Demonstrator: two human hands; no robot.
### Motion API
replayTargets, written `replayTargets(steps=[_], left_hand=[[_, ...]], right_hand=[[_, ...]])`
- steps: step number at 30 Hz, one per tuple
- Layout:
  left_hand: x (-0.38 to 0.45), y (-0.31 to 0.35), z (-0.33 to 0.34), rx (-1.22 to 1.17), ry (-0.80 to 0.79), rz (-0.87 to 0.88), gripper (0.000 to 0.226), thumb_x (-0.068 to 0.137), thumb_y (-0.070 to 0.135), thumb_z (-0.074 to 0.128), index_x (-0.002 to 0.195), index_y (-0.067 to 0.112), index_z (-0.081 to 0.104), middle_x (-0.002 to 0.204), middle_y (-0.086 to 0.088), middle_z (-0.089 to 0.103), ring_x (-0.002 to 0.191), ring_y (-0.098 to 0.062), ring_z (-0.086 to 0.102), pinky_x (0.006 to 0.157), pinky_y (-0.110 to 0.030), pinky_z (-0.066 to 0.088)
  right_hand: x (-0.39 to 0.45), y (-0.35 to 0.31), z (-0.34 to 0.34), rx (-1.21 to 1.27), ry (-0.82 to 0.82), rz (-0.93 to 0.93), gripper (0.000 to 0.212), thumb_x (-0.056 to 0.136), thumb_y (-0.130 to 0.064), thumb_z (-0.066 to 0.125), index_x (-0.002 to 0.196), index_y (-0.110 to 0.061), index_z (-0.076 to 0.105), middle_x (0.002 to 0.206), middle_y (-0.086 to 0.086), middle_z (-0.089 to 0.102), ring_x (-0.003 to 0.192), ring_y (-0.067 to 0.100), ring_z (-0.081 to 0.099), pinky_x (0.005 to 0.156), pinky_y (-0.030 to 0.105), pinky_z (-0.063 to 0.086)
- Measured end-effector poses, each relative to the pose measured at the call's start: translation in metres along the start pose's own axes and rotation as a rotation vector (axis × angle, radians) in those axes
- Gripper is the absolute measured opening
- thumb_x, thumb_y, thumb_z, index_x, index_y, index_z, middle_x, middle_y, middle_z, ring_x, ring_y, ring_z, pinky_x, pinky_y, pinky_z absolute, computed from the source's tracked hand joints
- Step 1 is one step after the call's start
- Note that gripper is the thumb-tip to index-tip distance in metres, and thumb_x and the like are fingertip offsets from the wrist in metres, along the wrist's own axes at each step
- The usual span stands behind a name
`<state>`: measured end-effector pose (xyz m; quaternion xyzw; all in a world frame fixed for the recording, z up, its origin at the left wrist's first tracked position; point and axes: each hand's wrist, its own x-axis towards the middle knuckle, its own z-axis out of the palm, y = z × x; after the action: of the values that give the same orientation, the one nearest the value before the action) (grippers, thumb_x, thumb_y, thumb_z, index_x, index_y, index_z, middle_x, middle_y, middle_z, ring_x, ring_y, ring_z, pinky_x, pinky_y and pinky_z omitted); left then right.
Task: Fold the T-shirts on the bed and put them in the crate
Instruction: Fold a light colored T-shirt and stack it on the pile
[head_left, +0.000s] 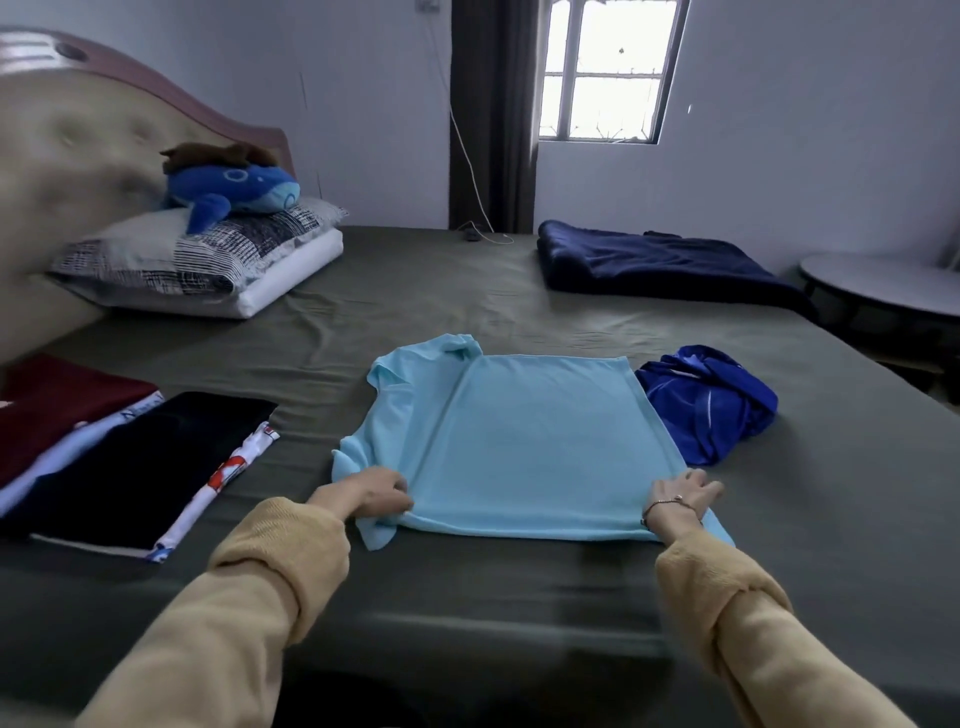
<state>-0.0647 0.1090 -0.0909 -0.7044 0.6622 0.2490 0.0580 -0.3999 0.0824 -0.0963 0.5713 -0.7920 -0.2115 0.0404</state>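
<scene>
A light blue T-shirt (524, 441) lies flat on the grey-green bed (415, 291), partly folded with a sleeve sticking out at its left. My left hand (371, 493) pinches its near left corner. My right hand (680, 496) grips its near right corner, fingers curled over the cloth. A crumpled royal blue shirt (711, 400) lies just right of it. At the left sits a stack of folded shirts: a black one (140, 457) on top, a white printed one and a dark red one (57, 400) beneath. No crate is in view.
Pillows (208, 260) with a blue plush whale (234, 187) lie by the headboard at the far left. A folded navy blanket (654, 265) sits at the far right of the bed. A round table (883, 286) stands beyond the bed's right edge.
</scene>
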Motion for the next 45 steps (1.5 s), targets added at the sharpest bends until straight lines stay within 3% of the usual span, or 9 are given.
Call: replayTargets(steps=[8,12,20,22,24,30,35,42,45], left_hand=[[-0.003,-0.041,-0.001,-0.160,0.262,-0.116,0.029,0.090,0.012,0.042,0.113,0.012,0.060,0.125,-0.006,0.056,0.113,-0.023,0.053,0.094,-0.032,0.043],[0.008,-0.056,0.002,-0.334,0.349,-0.161,0.043,0.090,0.012,0.045,0.132,0.006,0.043,0.140,-0.012,0.039,0.127,-0.028,0.041,0.104,-0.037,0.036],[0.047,-0.068,-0.010,-1.153,0.325,-0.267,0.072,0.090,0.018,0.061,0.144,-0.005,0.018,0.143,-0.016,0.038,0.129,-0.029,0.043,0.107,-0.039,0.037],[0.054,-0.065,-0.005,-1.217,0.341,-0.306,0.055,0.088,0.012,0.062,0.134,-0.005,0.037,0.132,-0.013,0.046,0.121,-0.027,0.048,0.098,-0.033,0.043],[0.057,-0.067,-0.003,-1.269,0.367,-0.298,0.005,0.086,0.006,0.060,0.090,0.005,0.058,0.102,-0.006,0.054,0.093,-0.020,0.051,0.067,-0.023,0.042],[0.045,-0.108,-0.006,-1.377,0.142,-0.236,0.019,0.043,0.024,0.058,0.058,0.019,0.048,0.068,-0.002,0.046,0.066,-0.018,0.043,0.058,-0.025,0.034],[0.039,-0.134,-0.007,-1.586,0.128,-0.285,0.041,0.084,0.021,0.045,0.043,0.018,0.049,0.047,0.002,0.045,0.052,-0.014,0.044,0.056,-0.025,0.038],[0.060,-0.127,-0.017,-1.737,0.125,-0.201,0.030,0.093,0.029,0.056,0.103,0.003,0.066,0.085,-0.009,0.073,0.072,-0.019,0.071,0.070,-0.030,0.054],[0.069,-0.130,-0.015,-1.625,0.383,-0.319,0.031,0.088,0.013,0.063,0.114,-0.003,0.061,0.096,-0.011,0.068,0.082,-0.022,0.065,0.069,-0.028,0.051]], right_hand=[[-0.020,-0.061,-0.019,0.263,0.018,-0.240,0.037,0.091,-0.007,0.042,0.125,-0.014,0.055,0.128,0.005,0.055,0.118,0.023,0.053,0.089,0.028,0.044],[-0.028,-0.104,-0.034,0.319,-0.002,-0.402,0.023,0.087,-0.004,0.043,0.099,-0.016,0.059,0.104,0.009,0.058,0.092,0.025,0.056,0.072,0.027,0.042],[-0.046,-0.207,-0.064,0.646,-0.102,-0.872,0.022,0.091,-0.014,0.051,0.110,-0.008,0.063,0.113,0.011,0.065,0.102,0.027,0.061,0.088,0.030,0.048],[-0.051,-0.228,-0.067,0.694,-0.113,-0.875,0.024,0.092,-0.017,0.052,0.115,-0.010,0.059,0.115,0.011,0.063,0.103,0.026,0.060,0.089,0.030,0.047],[-0.051,-0.249,-0.071,0.747,-0.136,-0.835,0.028,0.092,-0.018,0.050,0.120,-0.011,0.054,0.116,0.012,0.061,0.102,0.027,0.061,0.088,0.032,0.049],[-0.049,-0.279,-0.078,0.876,-0.309,-0.836,0.040,0.088,-0.038,0.059,0.122,-0.018,0.051,0.118,0.009,0.060,0.104,0.025,0.059,0.087,0.033,0.047],[-0.063,-0.294,-0.073,0.692,-0.226,-0.979,0.045,0.082,-0.042,0.065,0.118,-0.017,0.055,0.116,0.004,0.060,0.106,0.020,0.056,0.087,0.029,0.043],[-0.054,-0.291,-0.070,0.790,-0.140,-1.059,0.023,0.087,-0.008,0.052,0.106,-0.008,0.064,0.106,0.009,0.065,0.101,0.023,0.058,0.073,0.021,0.036],[-0.053,-0.285,-0.068,0.861,-0.182,-1.070,0.020,0.089,-0.009,0.053,0.106,-0.009,0.063,0.099,0.004,0.063,0.090,0.014,0.055,0.071,0.018,0.037]])
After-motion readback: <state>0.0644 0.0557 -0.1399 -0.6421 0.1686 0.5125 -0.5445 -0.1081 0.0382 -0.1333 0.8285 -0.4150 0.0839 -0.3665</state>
